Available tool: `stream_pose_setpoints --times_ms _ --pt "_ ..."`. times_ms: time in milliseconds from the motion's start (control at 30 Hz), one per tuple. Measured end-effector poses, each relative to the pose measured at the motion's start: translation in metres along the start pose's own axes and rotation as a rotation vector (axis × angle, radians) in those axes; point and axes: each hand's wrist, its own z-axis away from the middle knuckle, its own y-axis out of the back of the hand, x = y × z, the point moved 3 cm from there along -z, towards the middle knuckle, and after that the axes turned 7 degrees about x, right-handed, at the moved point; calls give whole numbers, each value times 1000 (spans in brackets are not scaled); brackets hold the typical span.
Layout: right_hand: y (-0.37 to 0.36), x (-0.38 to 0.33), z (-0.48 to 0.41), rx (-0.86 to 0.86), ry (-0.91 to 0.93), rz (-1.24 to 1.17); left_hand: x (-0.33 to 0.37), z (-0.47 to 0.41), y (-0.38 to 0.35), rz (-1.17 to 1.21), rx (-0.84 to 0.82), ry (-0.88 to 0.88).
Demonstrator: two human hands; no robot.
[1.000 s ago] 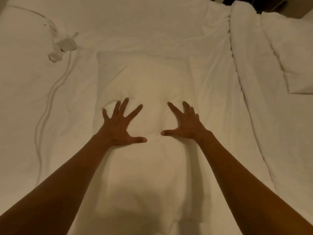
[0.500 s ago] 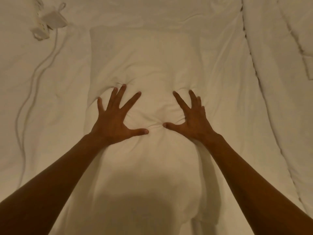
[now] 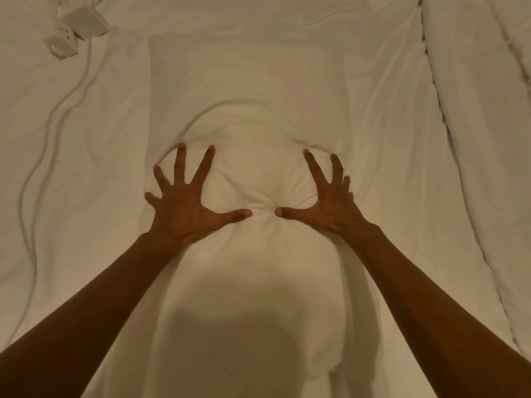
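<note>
A white pillow (image 3: 250, 90) lies lengthwise on the bed sheet (image 3: 385, 145), running from the top centre down toward me. My left hand (image 3: 186, 205) presses flat into its middle with fingers spread wide. My right hand (image 3: 327, 202) does the same a little to the right, thumbs pointing at each other with a small gap between them. The pillow is dented and creased around both palms. Its near end lies in my shadow.
A white charger block with a plug (image 3: 74, 27) sits at the top left, and its cable (image 3: 46, 133) snakes down the left side of the sheet. A bunched white duvet (image 3: 482, 139) runs along the right edge.
Both hands have pushed deeper into the pillow and spread slightly apart, with deeper creases around them. The view has moved closer over the pillow.
</note>
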Motion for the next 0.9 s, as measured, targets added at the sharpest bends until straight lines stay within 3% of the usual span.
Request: stream_pose_setpoints --times_ms 367,667,900 --pt "-21 -11 -9 139 77 117 15 -13 -19 -130 246 -70" --pt "-17 -26 0 321 150 247 35 -2 -17 -196 342 -95" --pt "5 -49 25 384 187 269 48 16 2 -71 434 -148"
